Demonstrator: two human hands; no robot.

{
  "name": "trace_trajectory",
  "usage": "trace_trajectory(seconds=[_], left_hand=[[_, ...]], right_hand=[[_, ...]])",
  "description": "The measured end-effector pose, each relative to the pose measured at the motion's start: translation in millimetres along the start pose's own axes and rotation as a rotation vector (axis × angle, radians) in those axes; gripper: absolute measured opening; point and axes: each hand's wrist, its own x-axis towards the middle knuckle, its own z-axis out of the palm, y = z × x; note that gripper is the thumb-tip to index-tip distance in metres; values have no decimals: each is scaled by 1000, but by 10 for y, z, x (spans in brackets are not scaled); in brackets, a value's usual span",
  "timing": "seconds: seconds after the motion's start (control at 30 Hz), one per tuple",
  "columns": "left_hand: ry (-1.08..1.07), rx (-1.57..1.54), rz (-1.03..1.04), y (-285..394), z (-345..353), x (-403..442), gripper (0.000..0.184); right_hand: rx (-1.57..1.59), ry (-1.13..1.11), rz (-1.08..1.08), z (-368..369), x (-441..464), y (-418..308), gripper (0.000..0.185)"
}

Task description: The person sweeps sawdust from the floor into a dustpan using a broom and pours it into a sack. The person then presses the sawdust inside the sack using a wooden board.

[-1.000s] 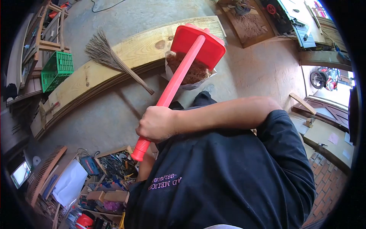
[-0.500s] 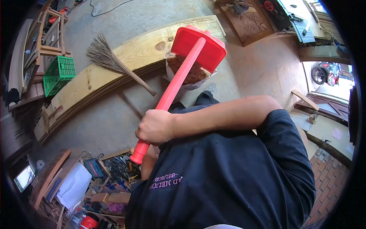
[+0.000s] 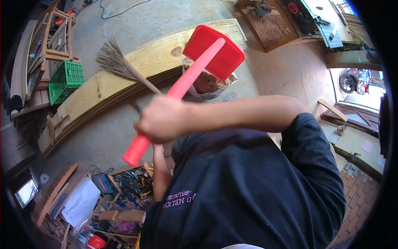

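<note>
My right hand (image 3: 162,120) is wrapped round the handle of a red long-handled dustpan (image 3: 215,54), whose grip end sticks out below the fist. The pan hangs over a white bag (image 3: 210,86) filled with brown shavings, partly covering it. My left forearm (image 3: 161,178) rises below the right fist; its hand is mostly hidden behind the fist and the handle, so its fingers do not show. A twig broom (image 3: 118,62) lies across a stack of long boards (image 3: 155,50), to the left of the bag.
A green crate (image 3: 66,81) and a wooden frame (image 3: 58,54) stand at the left. Tools and boxes (image 3: 132,182) fill the lower left. At the upper right is a wooden tray (image 3: 271,31) with shavings. A motorbike (image 3: 354,81) shows through the doorway at the right.
My right hand has moved up and slightly left with the dustpan, and is blurred. The dustpan has tilted, baring more of the bag. More of my left forearm shows.
</note>
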Motion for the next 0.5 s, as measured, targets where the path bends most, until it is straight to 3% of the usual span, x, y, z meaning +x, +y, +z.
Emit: trace_trajectory(seconds=[0.1,0.13,0.17,0.2,0.27,0.3,0.33,0.4,0.47,0.5], left_hand=[[50,-28,142,458,13,-45,29],[82,-46,187,577,26,-68,28],[96,-53,188,709,33,-150,28],[108,-37,253,866,57,-268,29],[110,-25,375,1213,169,-533,30],[111,-19,380,1437,272,-759,30],[31,-73,440,1701,414,-1045,31],[-178,-146,536,2184,703,-1536,36],[-337,-115,705,2541,1097,-1879,54],[-372,-59,837,2678,1350,-2008,67]], right_hand=[[80,327,150,-734,-234,354,27],[129,504,148,-947,-352,532,24],[97,840,92,-1099,-453,699,19],[194,988,108,-1299,-572,803,14],[509,1292,50,-1634,-786,964,22],[662,1388,-27,-1724,-856,1032,31],[409,1464,193,-1768,-950,1070,30],[309,1538,243,-1599,-955,1168,28],[590,1507,160,-1335,-821,1169,13],[712,1488,167,-1148,-700,1192,20]])
